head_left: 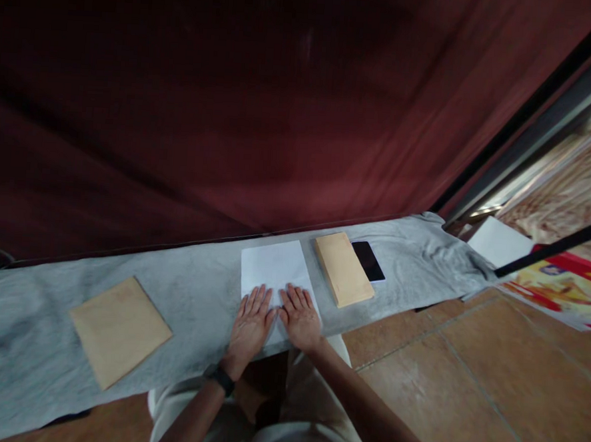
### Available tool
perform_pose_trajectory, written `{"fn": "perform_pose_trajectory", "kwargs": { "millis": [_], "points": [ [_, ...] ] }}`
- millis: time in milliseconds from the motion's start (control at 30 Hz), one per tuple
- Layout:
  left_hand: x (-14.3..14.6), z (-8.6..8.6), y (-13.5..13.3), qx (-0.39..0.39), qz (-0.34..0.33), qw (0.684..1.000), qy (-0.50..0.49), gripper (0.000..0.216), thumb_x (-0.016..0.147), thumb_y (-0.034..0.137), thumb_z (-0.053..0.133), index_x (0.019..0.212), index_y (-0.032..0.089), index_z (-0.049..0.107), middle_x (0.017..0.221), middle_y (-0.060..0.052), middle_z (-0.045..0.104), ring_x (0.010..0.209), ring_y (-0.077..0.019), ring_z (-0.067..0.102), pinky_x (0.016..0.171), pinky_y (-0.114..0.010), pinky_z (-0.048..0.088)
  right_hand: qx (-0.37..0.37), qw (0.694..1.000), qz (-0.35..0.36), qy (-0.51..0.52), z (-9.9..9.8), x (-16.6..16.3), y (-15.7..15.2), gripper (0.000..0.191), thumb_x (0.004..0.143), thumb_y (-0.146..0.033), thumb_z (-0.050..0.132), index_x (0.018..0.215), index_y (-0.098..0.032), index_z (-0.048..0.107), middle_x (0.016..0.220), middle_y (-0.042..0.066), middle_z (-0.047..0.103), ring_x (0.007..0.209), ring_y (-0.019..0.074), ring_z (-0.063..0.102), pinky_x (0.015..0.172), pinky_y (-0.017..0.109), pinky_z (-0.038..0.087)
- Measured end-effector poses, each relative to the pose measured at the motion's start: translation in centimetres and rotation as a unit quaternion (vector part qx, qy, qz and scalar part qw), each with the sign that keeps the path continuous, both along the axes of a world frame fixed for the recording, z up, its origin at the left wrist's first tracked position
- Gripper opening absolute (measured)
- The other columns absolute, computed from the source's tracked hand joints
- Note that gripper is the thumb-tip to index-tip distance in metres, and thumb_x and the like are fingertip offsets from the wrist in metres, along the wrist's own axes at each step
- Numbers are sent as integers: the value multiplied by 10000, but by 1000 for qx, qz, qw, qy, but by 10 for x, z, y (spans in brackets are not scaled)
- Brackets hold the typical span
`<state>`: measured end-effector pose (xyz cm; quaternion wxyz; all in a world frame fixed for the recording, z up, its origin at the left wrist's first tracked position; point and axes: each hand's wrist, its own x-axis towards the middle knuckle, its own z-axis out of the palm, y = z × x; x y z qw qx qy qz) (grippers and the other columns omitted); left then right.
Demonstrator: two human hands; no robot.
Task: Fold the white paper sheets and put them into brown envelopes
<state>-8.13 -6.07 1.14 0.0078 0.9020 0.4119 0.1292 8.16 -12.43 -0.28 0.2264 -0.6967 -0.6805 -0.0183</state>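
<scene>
A white sheet of paper (275, 263) lies in front of me on the grey cloth. Both of my palms press down on its near half, side by side. My left hand (253, 318) lies flat with its fingers stretched forward, and a dark band circles that wrist. Close beside it, my right hand (299, 316) is flat too, fingers slightly spread, the two thumbs almost meeting. Neither hand holds anything. To the right of the paper is a stack of brown envelopes (343, 267). Off to the left, another brown envelope (120, 330) rests at an angle.
Grey cloth (197, 275) covers the long narrow table. A dark phone or tablet (369, 261) lies partly behind the envelope stack. A dark red curtain or panel (262, 112) rises behind the table. On the right are a white box-like thing (499, 241) and tiled floor (466, 371).
</scene>
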Motion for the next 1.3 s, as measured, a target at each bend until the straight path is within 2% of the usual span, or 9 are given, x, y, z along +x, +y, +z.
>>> {"fn": "perform_pose_trajectory", "kwargs": {
  "millis": [67,133,233,367,567,700,1000,1133,1300],
  "points": [
    [-3,2,-6,4,2,1000,0,557,1029,411,334,1487,126,472,1562,-152,449,1484,-294,363,1208,-516,318,-1,1000,-10,-5,-2,4,-13,473,1041,-376,457,1477,-201,505,1549,104,476,1444,272,415,1199,479,303],
    [-9,3,-18,10,-23,1000,3,578,1021,438,370,1498,122,453,1573,-161,429,1489,-298,353,1206,-529,317,-2,1000,-21,-12,-3,12,-24,483,1033,-374,470,1481,-197,502,1544,110,482,1441,280,417,1195,490,305],
    [-18,5,-40,14,-96,995,18,579,1001,472,436,1520,215,429,1594,-102,410,1494,-286,347,1221,-567,274,3,999,-29,-22,-4,23,-38,492,1023,-350,478,1487,-188,494,1540,121,486,1431,282,432,1191,490,313],
    [-26,3,-53,26,-114,993,35,522,996,351,458,1512,282,437,1587,-59,429,1476,-272,382,1231,-592,230,4,999,-25,-28,-3,26,-48,499,1022,-338,472,1494,-175,484,1547,121,476,1431,287,431,1193,496,309],
    [-26,0,-45,28,-126,990,49,501,996,260,418,1492,325,444,1583,-14,440,1469,-249,394,1196,-608,294,5,999,-28,-28,-1,25,-44,487,1028,-342,471,1487,-181,493,1542,124,481,1438,288,420,1208,517,269],
    [-24,2,-41,21,-129,990,57,476,999,263,417,1471,287,472,1567,-29,464,1453,-255,419,1171,-606,340,6,999,-27,-30,-1,28,-38,480,1033,-348,465,1482,-182,498,1547,120,476,1442,289,414,1208,518,263],
    [-22,9,-28,33,-145,988,36,432,998,286,430,1418,270,529,1536,-61,508,1441,-227,439,1212,-553,307,-4,999,-37,-20,4,30,-22,479,1039,-367,455,1475,-175,504,1555,137,460,1458,287,391,1210,535,252],
    [-24,12,-31,26,-181,980,76,510,949,132,392,1419,268,536,1527,-57,519,1430,-195,454,1205,-477,349,-9,1000,-23,-7,8,18,-10,507,1041,-365,425,1502,-158,468,1588,140,405,1477,295,362,1206,525,282],
    [-18,12,-32,32,-169,982,83,590,873,15,350,1394,191,565,1482,-91,564,1402,-193,490,1200,-445,363,-17,1000,-1,-4,13,6,9,500,1047,-367,415,1500,-162,467,1600,126,390,1486,284,351,1198,486,313]
  ]
}}
